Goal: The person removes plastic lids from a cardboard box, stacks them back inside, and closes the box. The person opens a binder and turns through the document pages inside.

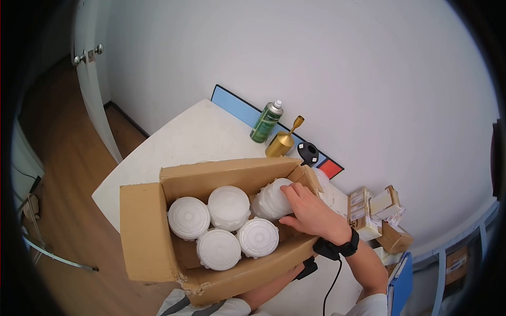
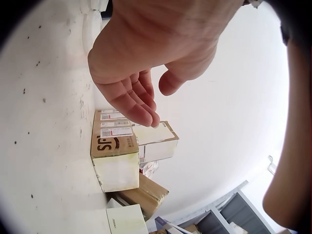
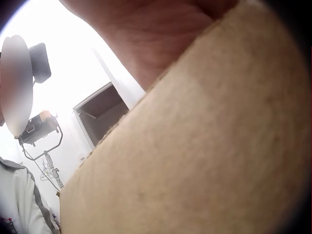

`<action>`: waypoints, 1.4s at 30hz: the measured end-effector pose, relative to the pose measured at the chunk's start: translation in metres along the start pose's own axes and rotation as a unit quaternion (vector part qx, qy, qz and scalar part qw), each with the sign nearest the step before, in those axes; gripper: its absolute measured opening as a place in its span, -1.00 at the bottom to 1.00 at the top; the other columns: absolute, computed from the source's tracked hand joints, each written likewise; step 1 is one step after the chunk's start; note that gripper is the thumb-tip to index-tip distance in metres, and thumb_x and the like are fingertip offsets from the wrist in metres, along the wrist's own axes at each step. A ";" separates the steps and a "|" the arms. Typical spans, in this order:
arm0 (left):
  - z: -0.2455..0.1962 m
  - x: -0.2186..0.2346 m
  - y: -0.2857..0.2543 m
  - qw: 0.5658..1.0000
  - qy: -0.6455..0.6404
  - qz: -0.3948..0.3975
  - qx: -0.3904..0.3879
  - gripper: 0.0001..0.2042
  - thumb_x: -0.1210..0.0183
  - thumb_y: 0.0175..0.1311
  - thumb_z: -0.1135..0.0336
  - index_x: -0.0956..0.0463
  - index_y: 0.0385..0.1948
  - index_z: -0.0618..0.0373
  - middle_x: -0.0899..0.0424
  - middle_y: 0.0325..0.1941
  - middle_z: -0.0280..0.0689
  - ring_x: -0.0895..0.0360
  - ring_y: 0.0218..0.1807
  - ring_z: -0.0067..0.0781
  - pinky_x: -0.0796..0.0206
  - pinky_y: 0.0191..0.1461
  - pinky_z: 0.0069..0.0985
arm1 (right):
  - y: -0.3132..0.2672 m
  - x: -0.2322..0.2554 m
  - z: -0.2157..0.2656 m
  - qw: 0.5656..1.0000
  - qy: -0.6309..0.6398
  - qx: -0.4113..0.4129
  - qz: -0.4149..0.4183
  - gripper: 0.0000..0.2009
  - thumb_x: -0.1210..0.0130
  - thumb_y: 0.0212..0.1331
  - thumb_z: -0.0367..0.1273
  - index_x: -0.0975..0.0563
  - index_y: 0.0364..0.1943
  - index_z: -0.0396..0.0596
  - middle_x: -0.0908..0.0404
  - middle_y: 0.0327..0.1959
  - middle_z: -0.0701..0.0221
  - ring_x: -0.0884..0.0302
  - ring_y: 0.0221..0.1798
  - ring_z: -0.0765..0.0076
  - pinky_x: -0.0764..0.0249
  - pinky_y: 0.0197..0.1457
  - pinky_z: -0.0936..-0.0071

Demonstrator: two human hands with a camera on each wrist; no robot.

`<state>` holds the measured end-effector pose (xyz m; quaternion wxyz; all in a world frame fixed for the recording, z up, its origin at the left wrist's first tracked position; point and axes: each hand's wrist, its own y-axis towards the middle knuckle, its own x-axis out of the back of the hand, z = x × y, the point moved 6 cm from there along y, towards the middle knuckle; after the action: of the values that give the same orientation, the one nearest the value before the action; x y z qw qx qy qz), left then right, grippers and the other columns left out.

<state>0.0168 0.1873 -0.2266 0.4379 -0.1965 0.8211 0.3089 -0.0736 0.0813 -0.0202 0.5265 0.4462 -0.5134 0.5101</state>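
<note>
Inside the cardboard box [image 1: 145, 231], our right hand [image 1: 313, 213] grips the leaning stack of plastic lids [image 1: 270, 201], thumb and fingers partly spread; our left hand [image 2: 146, 53] is loosely curled, empty. Gripped only at one edge, the stack could slide apart.

The left hand [image 2: 156, 53] hangs with its fingers loosely curled above a printed brown carton [image 2: 114, 148]; beside the carton sit a smaller box [image 2: 157, 141] and a tilted brown box [image 2: 145, 195].

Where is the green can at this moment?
The green can stands in the head view's upper middle, on the white table, just left of the gold holder.
</note>
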 end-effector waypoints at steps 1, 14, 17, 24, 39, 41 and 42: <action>0.001 0.004 -0.002 1.000 0.001 -0.003 0.000 -0.56 -0.08 0.47 0.01 -0.42 0.14 0.18 -0.56 -0.11 -0.24 -0.60 -0.11 -0.29 -0.49 -0.09 -0.37 | 0.002 -0.001 0.000 1.000 0.006 -0.002 -0.004 -0.39 -0.39 0.14 -0.25 -0.36 0.18 -0.24 -0.46 0.10 -0.01 -0.52 0.15 -0.18 -0.50 0.22 0.10; -0.023 0.062 0.012 0.995 -0.015 -0.052 -0.079 -0.59 -0.12 0.43 0.08 -0.43 0.12 0.18 -0.55 -0.04 -0.19 -0.56 -0.03 -0.21 -0.45 -0.05 -0.31 | 0.045 -0.001 0.009 0.976 -0.208 -0.018 0.068 -0.37 -0.44 0.03 -0.03 -0.39 -0.09 -0.25 -0.59 -0.22 0.10 -0.68 -0.12 0.01 -0.64 -0.20 0.24; -0.018 0.066 0.007 0.993 -0.033 -0.066 -0.092 -0.60 -0.13 0.42 0.10 -0.44 0.12 0.18 -0.55 -0.02 -0.18 -0.55 -0.01 -0.19 -0.44 -0.04 -0.30 | 0.055 0.000 0.006 0.975 -0.205 -0.039 0.070 -0.40 -0.46 -0.01 -0.09 -0.39 -0.10 -0.23 -0.59 -0.22 0.13 -0.68 -0.14 0.03 -0.64 -0.22 0.26; -0.021 0.064 0.008 0.984 -0.080 -0.083 -0.132 -0.62 -0.15 0.40 0.14 -0.44 0.11 0.18 -0.54 0.02 -0.15 -0.53 0.04 -0.15 -0.42 -0.02 -0.27 | 0.046 -0.011 -0.001 0.974 -0.224 0.002 0.020 -0.43 -0.48 -0.08 -0.20 -0.40 -0.07 -0.14 -0.53 -0.15 0.18 -0.65 -0.11 0.06 -0.63 -0.24 0.22; 0.023 -0.013 0.028 0.973 -0.197 -0.029 -0.117 -0.64 -0.20 0.36 0.22 -0.45 0.09 0.18 -0.53 0.10 -0.09 -0.48 0.14 -0.06 -0.37 0.02 -0.21 | -0.050 0.070 -0.039 0.947 -0.074 -0.144 -0.278 -0.46 -0.39 0.14 -0.11 -0.52 0.05 -0.22 -0.61 -0.06 0.12 -0.57 -0.04 0.04 -0.54 0.02 0.21; 0.030 -0.014 0.025 0.973 -0.202 -0.026 -0.112 -0.64 -0.21 0.35 0.23 -0.45 0.09 0.18 -0.53 0.11 -0.08 -0.48 0.16 -0.05 -0.36 0.03 -0.20 | -0.070 0.015 -0.069 0.934 0.258 -0.241 -0.042 -0.36 -0.27 0.27 -0.01 -0.48 0.21 -0.27 -0.67 -0.03 0.05 -0.55 0.02 0.07 -0.44 0.16 0.11; 0.035 -0.018 0.024 0.973 -0.204 -0.024 -0.107 -0.64 -0.21 0.35 0.24 -0.45 0.09 0.18 -0.53 0.12 -0.08 -0.47 0.16 -0.04 -0.36 0.03 -0.19 | -0.078 0.009 -0.062 0.931 0.263 -0.248 -0.050 -0.36 -0.27 0.27 -0.01 -0.48 0.21 -0.27 -0.67 -0.03 0.05 -0.55 0.02 0.07 -0.44 0.16 0.11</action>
<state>0.0334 0.2296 -0.2180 0.5801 -0.1948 0.6717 0.4175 0.0085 0.1375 -0.0121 0.7614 0.1767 -0.4434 0.4386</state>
